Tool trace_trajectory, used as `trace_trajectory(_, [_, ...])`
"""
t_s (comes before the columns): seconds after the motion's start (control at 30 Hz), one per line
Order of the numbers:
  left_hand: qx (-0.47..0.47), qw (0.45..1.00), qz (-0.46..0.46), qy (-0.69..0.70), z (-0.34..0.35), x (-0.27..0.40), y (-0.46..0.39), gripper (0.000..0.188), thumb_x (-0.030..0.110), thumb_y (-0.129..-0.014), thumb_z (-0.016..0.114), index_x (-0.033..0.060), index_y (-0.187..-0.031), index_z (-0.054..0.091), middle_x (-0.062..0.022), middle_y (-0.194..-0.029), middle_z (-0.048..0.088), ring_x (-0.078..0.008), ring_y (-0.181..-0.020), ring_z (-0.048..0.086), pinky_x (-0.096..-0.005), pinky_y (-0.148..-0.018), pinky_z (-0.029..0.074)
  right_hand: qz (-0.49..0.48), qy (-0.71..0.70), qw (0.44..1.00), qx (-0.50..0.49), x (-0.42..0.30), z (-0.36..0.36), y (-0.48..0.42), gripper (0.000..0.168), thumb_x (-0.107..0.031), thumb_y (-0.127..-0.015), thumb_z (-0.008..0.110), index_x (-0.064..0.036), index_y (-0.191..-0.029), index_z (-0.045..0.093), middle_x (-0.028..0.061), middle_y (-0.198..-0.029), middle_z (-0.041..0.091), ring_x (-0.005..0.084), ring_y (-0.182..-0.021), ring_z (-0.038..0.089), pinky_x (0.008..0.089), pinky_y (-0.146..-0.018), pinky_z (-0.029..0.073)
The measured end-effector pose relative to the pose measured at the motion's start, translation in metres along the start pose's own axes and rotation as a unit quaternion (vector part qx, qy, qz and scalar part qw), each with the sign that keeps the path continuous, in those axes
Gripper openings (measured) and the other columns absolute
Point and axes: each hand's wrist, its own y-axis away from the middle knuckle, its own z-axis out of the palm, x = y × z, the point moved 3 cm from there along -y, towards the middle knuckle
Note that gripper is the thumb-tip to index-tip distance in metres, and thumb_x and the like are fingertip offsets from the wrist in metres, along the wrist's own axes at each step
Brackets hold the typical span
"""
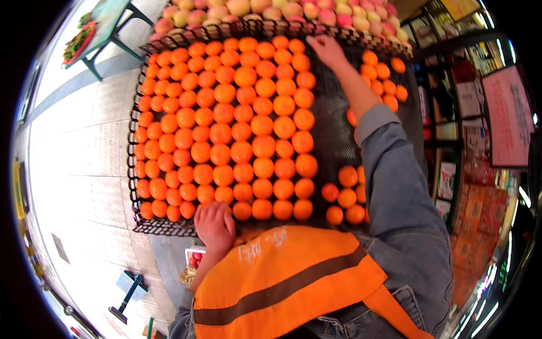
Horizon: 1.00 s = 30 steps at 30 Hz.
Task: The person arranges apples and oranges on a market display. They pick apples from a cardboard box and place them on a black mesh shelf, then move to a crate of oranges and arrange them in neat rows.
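Note:
Neat rows of orange citrus fruit fill the left and middle of a black plastic display. My right hand reaches to the far end of a dark strip of the display, beside the last row and close to the black lattice edging. Its fingers are curled, and no fruit shows in them. My left hand rests at the near edge, bent over the front row of fruit; its fingertips are hidden. Loose citrus fruit lies at the far right, and more loose fruit lies at the near right, partly behind my sleeve.
Pinkish-yellow apples or similar fruit are heaped beyond the edging. A green table holds a red tray of greens at the upper left. A blue platform scale stands on the floor. Shelves and cardboard boxes line the right.

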Motion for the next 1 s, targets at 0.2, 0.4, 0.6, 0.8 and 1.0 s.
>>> trace_trajectory(0.2, [0.019, 1.0, 0.017, -0.019, 0.0, 0.002, 0.004, 0.018, 0.013, -0.086, 0.055, 0.0064, -0.097, 0.067, -0.0059, -0.102, 0.068, -0.0263, -0.098, 0.062, -0.0413, -0.094, 0.042, -0.017, 0.015, 0.974, -0.224, -0.046, -0.114, 0.149, 0.036, -0.03, -0.087, 0.07, -0.006, -0.113, 0.062, 0.0053, -0.1, 0.066, 0.0162, -0.093, 0.063, 0.0319, -0.084, 0.051])
trace_trajectory(0.4, [0.022, 0.999, 0.04, -0.018, 0.0, 0.004, 0.005, 0.018, 0.012, -0.088, 0.054, 0.0057, -0.097, 0.068, -0.0062, -0.101, 0.068, -0.0257, -0.094, 0.063, -0.0375, -0.091, 0.043, -0.074, 0.075, 0.89, -0.444, -0.073, -0.112, 0.311, 0.052, -0.036, -0.077, 0.075, -0.007, -0.118, 0.062, 0.0116, -0.108, 0.062, 0.0282, -0.099, 0.06, 0.0388, -0.085, 0.051])
trace_trajectory(0.6, [-0.077, 0.982, -0.02, 0.171, -0.02, 0.014, -0.008, 0.024, 0.011, -0.088, 0.061, 0.0016, -0.11, 0.064, -0.0143, -0.114, 0.063, -0.0315, -0.102, 0.061, -0.039, -0.091, 0.046, -0.115, 0.161, 0.899, -0.39, -0.055, -0.105, 0.338, 0.046, -0.023, -0.072, 0.073, -0.009, -0.114, 0.061, 0.0106, -0.102, 0.059, 0.0324, -0.097, 0.055, 0.0419, -0.086, 0.047])
trace_trajectory(0.8, [-0.191, 0.937, 0.102, 0.274, -0.001, 0.101, -0.062, 0.024, 0.008, -0.086, 0.062, 0.0036, -0.109, 0.064, -0.0123, -0.107, 0.065, -0.0277, -0.1, 0.063, -0.0352, -0.085, 0.05, -0.125, 0.058, 0.959, -0.247, -0.083, -0.126, 0.335, 0.042, -0.021, -0.073, 0.072, -0.008, -0.11, 0.057, 0.0106, -0.102, 0.063, 0.0308, -0.098, 0.06, 0.0396, -0.083, 0.051])
trace_trajectory(1.0, [-0.396, 0.854, 0.28, 0.188, 0.077, 0.167, -0.055, 0.021, 0.02, -0.089, 0.061, 0.0074, -0.105, 0.068, -0.0104, -0.1, 0.068, -0.0291, -0.097, 0.064, -0.0369, -0.083, 0.051, -0.039, -0.068, 0.953, -0.294, -0.098, -0.143, 0.346, 0.047, -0.024, -0.072, 0.077, -0.003, -0.109, 0.056, 0.0131, -0.104, 0.065, 0.0265, -0.098, 0.063, 0.035, -0.084, 0.051])
